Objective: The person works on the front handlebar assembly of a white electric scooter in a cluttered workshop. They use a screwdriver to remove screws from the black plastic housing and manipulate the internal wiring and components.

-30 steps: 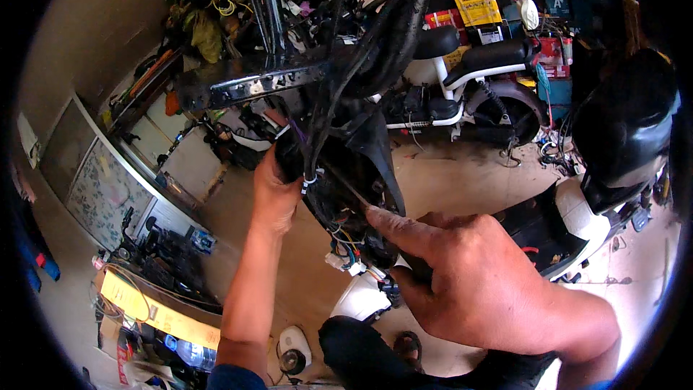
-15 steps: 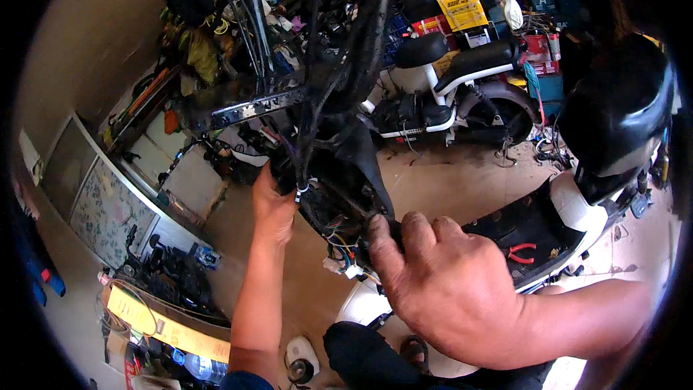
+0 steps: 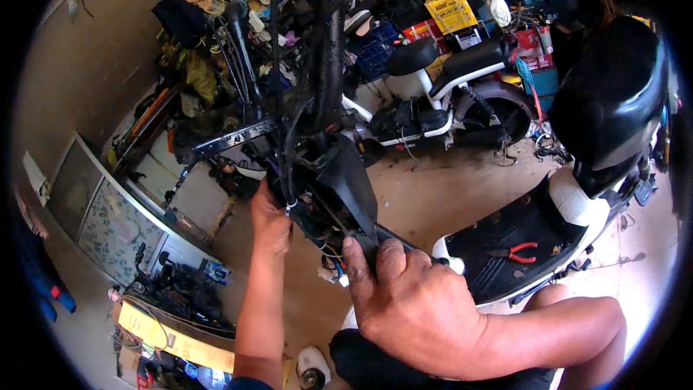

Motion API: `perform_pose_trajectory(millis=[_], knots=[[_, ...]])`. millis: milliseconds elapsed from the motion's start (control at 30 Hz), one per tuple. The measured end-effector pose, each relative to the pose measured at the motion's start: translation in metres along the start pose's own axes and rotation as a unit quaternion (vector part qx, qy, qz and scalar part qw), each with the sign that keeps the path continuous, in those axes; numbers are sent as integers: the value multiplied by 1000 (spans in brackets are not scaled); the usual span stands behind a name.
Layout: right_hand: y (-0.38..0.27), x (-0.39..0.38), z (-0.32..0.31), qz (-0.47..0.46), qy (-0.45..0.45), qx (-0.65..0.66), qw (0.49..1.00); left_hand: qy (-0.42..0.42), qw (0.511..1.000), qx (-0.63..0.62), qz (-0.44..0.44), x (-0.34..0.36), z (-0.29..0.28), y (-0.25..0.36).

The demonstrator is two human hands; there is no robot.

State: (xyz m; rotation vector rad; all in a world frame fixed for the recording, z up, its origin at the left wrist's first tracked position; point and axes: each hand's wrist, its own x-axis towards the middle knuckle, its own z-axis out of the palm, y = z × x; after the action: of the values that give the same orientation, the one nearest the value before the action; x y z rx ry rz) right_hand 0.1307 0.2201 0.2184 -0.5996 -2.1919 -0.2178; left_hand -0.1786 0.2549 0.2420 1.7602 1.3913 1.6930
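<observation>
Straight ahead stands the stripped front of an electric scooter, its dark steering column (image 3: 328,50) rising past the top of the picture. Around its base is a black plastic front panel (image 3: 348,180) with an open inside. My left hand (image 3: 269,222) is closed round the panel's left side, fingertips hidden behind it. With thumb and curled fingers, my right hand (image 3: 415,300) grips the panel's near right edge. Between the hands, loose coloured wires with a white connector (image 3: 342,279) hang out of the panel. Red-handled pliers (image 3: 521,252) lie on the scooter's black footboard (image 3: 498,274).
A black seat (image 3: 613,101) tops the scooter's rear at right. Behind stands a second, white-framed scooter (image 3: 433,112). Piled parts and battery boxes (image 3: 451,11) line the back. A glass-fronted cabinet (image 3: 115,217) and a box of parts (image 3: 173,336) are at left.
The panel and my right hand now sit further left in the picture, as the whole view has shifted. More of the footboard and pliers shows. Both hands keep their grip.
</observation>
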Motion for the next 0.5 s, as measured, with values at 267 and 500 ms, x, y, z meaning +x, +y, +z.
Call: perform_pose_trajectory(millis=[267,500], knots=[[14,5,-4,-22,-28,59,998,-3,999,41,-12,1,-6,-1],[29,7,-4,-35,-49,149,987,6,999,-21,-40,3,-9,-3]])
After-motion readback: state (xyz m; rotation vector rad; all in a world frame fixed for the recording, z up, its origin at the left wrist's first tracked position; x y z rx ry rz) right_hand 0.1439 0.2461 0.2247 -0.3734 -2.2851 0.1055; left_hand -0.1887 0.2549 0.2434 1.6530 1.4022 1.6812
